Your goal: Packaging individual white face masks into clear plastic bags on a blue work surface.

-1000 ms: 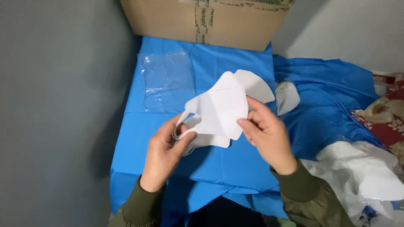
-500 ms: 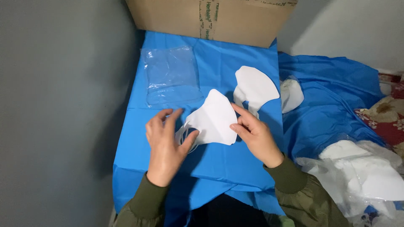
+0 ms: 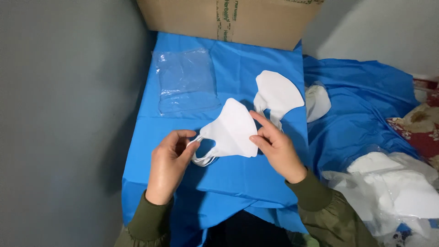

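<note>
A folded white face mask (image 3: 232, 130) is held over a blue cloth (image 3: 228, 178) that covers a small table. My left hand (image 3: 170, 162) pinches the mask's left end, where the ear loops hang. My right hand (image 3: 274, 147) holds its right edge between thumb and fingers. A second white mask (image 3: 276, 93) lies flat on the cloth just beyond the right hand.
A pile of clear plastic sleeves (image 3: 185, 80) lies at the cloth's far left. A cardboard box (image 3: 228, 20) stands at the back. More blue cloth (image 3: 361, 110), another mask (image 3: 317, 101) and a bag of white masks (image 3: 393, 183) lie to the right. A grey wall (image 3: 64, 114) runs along the left.
Both hands have lowered the held mask from in front of the camera to just above the cloth. The second mask now lies uncovered behind it.
</note>
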